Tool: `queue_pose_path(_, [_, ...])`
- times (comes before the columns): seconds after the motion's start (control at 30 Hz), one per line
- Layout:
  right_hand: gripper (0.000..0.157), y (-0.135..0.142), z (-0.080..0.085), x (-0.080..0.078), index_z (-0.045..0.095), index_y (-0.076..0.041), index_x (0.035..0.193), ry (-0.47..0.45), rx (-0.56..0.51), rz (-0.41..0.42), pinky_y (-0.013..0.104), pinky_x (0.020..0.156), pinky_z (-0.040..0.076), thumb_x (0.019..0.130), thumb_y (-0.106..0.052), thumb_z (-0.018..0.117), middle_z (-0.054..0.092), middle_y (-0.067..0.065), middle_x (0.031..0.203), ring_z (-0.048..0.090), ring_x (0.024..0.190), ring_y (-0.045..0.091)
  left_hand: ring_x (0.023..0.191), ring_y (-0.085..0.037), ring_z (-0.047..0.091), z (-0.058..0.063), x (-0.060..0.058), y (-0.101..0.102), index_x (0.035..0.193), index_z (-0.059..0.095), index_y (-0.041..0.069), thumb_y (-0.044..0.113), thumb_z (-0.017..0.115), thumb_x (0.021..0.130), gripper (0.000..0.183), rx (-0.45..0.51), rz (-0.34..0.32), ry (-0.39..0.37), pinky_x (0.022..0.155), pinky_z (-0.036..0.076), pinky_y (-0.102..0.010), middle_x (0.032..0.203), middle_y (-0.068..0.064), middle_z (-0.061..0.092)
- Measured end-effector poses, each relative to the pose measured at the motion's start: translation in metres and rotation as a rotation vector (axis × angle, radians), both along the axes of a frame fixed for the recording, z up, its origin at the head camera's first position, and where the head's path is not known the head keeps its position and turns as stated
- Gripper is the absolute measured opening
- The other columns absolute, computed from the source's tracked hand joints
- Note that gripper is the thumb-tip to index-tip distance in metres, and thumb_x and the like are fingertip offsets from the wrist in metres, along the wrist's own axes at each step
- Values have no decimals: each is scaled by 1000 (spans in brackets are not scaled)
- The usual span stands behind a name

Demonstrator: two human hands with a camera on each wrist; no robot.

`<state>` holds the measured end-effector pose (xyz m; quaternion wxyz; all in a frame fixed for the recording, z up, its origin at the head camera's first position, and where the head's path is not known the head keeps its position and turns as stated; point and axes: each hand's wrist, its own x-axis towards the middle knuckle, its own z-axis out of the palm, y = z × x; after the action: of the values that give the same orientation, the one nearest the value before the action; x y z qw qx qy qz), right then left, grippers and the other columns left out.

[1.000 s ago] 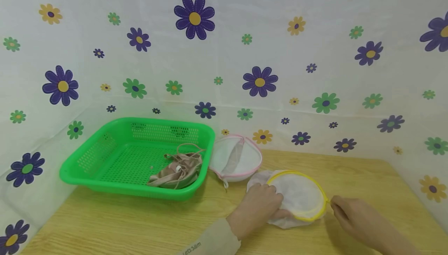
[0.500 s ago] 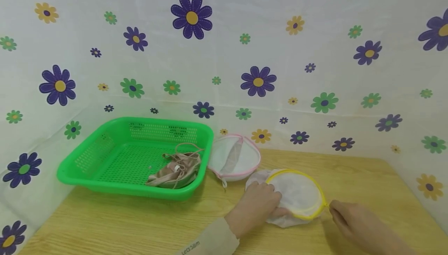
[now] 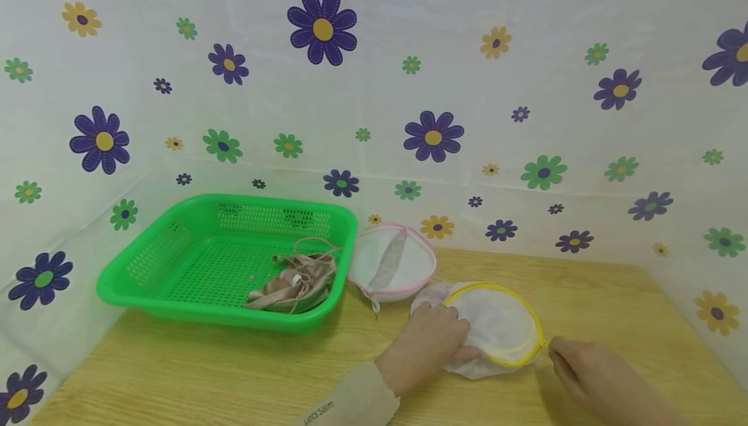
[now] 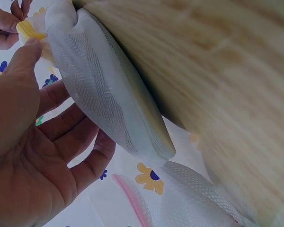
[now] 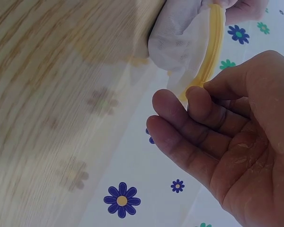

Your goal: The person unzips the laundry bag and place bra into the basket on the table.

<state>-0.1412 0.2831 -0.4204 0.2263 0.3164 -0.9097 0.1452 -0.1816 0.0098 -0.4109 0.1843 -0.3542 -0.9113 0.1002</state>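
A round white mesh laundry bag (image 3: 497, 319) with a yellow zip (image 3: 532, 312) lies on the wooden table, right of centre. My left hand (image 3: 438, 341) grips its left side; in the left wrist view the thumb is at the yellow edge and the other fingers (image 4: 99, 153) spread along the mesh. At the right end of the zip, my right hand (image 3: 590, 371) pinches the small yellow pull between thumb and forefinger. The right wrist view shows the remaining fingers (image 5: 180, 142) loosely bent beside it. The pull itself is mostly hidden by the fingertips.
Behind and to the left lies another white mesh laundry bag (image 3: 415, 260) with pink trim. A green perforated basket (image 3: 228, 317) stands at the left, holding a beige drawstring bag (image 3: 315, 273). A flower-patterned sheet (image 3: 374, 88) encloses the back and sides.
My right hand has moved slightly toward me along with the zip's end. My left hand has kept its grip on the mesh, and the basket and pink-trimmed bag have not moved.
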Motion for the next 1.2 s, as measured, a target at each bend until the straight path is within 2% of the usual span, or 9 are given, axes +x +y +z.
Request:
queue_pose_path(0.23, [47,-2,0,2,36,-22,69,-15,11,1,9,52,16,76,9,70,17,-21,69,13,62,-9,60,-5,55,-1,-1,-1,77,71,27,68,50,95,49,14,-5,-13,51,39,-22,66,10,60])
queue_pose_path(0.47, [46,-5,-2,5,37,-22,69,-37,14,-10,14,51,21,77,9,71,19,-21,68,15,61,-9,59,-5,53,-2,-1,-1,76,70,27,68,51,95,49,18,-5,-26,51,37,-22,65,10,58])
queue_pose_path(0.63, [47,-5,-5,7,37,-21,70,-61,4,26,12,51,20,77,10,71,17,-21,70,13,62,-9,59,-5,54,-2,-1,-1,76,70,27,68,50,95,50,12,-4,-21,51,37,-23,66,10,59])
queue_pose_path(0.8, [46,-5,-7,6,37,-20,70,-36,15,51,11,52,18,77,11,70,18,-21,70,12,64,-9,61,-5,57,-3,-1,-1,76,70,28,69,51,94,49,8,-2,1,52,38,-23,66,11,61])
queue_pose_path(1.2, [45,-8,-4,10,38,-22,70,-63,58,-11,13,52,21,76,6,72,18,-21,68,14,61,-8,62,-6,58,-4,-2,-1,76,71,27,68,53,94,48,0,-8,-15,53,41,-24,68,10,62])
